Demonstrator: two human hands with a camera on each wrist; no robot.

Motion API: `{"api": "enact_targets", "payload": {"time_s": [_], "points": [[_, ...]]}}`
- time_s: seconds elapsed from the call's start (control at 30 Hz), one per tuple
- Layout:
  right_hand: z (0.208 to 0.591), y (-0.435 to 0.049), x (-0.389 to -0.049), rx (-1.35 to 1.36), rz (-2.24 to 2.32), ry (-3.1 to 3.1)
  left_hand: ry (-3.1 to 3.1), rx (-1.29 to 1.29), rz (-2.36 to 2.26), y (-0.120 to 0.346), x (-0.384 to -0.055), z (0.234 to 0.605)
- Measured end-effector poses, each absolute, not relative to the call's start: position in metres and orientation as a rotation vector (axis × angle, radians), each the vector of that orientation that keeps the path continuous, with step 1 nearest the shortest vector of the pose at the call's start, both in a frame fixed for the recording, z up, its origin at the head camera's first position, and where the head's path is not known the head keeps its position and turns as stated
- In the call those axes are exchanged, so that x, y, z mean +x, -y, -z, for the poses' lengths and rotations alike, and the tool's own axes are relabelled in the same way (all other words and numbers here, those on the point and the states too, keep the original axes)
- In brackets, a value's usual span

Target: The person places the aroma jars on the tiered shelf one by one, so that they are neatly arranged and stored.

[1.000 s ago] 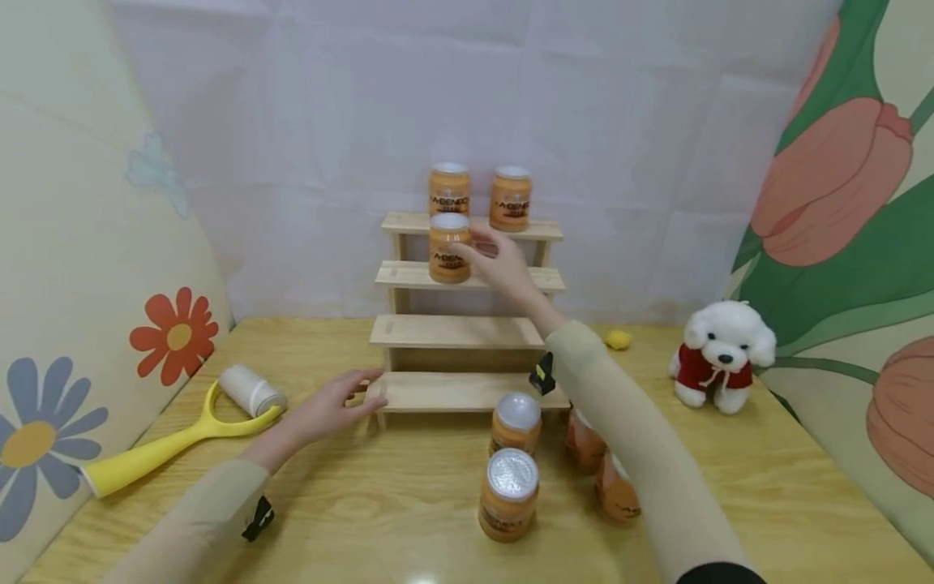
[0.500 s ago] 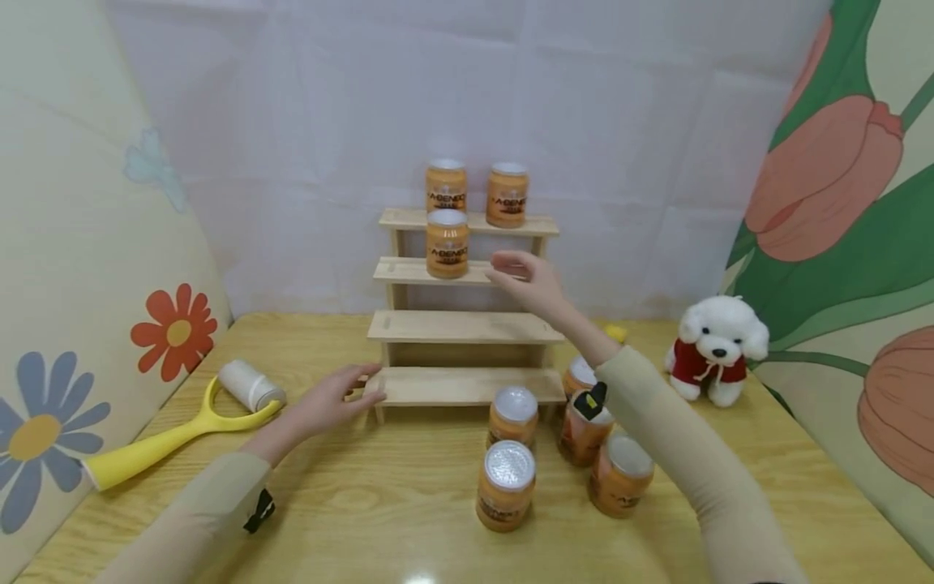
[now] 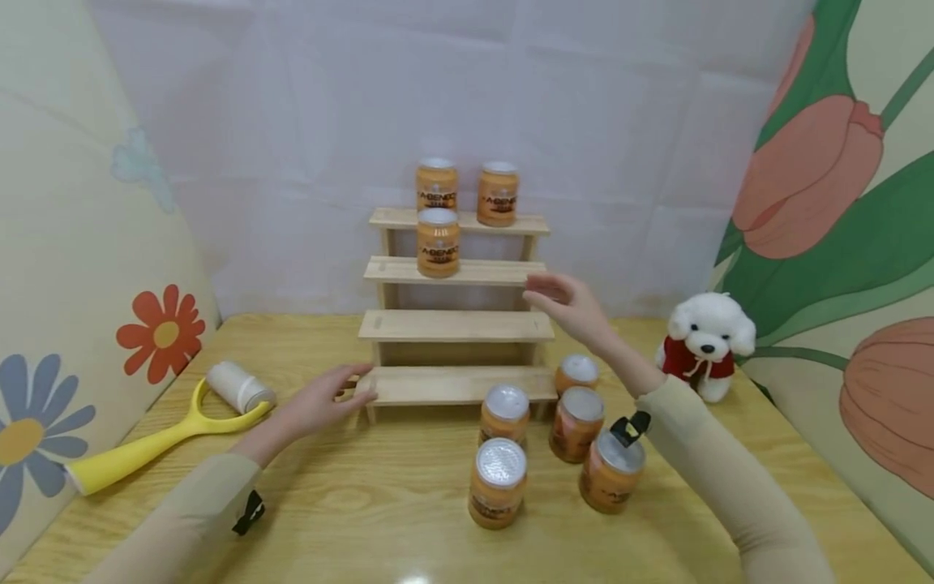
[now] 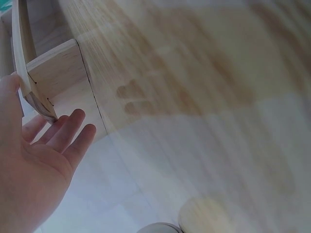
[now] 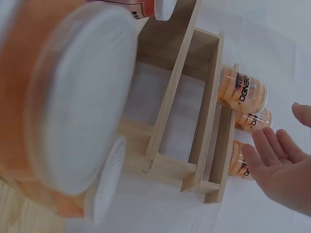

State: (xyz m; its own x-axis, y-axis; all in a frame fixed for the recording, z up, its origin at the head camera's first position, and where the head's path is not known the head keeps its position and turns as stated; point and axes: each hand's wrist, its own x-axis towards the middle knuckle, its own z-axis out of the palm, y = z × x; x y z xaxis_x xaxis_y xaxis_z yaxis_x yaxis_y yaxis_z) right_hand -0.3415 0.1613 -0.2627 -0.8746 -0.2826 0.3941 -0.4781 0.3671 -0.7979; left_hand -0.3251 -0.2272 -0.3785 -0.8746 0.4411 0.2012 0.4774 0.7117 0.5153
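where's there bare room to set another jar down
Bare: the second step from the top, right of its one jar; the whole third step; the lowest step right of the left hand; the table between left sleeve and front jar. Crowded: right of centre, where five jars cluster.

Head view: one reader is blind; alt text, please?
A person's left hand touches a four-step wooden stand holding three orange jars; the empty right hand hovers near it. Five more jars stand on the table between a yellow-handled roller and toy dog.
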Motion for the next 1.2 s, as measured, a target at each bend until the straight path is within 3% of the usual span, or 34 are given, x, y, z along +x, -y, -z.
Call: {"api": "enact_targets", "payload": {"time_s": [0.63, 1.2], "points": [[0.280, -0.215, -0.301, 0.677, -1.493, 2.580, 2.854, -0.780, 0.883, 0.231, -0.327, 0.376], [0.314, -0.247, -0.268, 0.838, -1.342, 2.745, 2.823, -0.796, 0.899, 0.230, -0.330, 0.381]]}}
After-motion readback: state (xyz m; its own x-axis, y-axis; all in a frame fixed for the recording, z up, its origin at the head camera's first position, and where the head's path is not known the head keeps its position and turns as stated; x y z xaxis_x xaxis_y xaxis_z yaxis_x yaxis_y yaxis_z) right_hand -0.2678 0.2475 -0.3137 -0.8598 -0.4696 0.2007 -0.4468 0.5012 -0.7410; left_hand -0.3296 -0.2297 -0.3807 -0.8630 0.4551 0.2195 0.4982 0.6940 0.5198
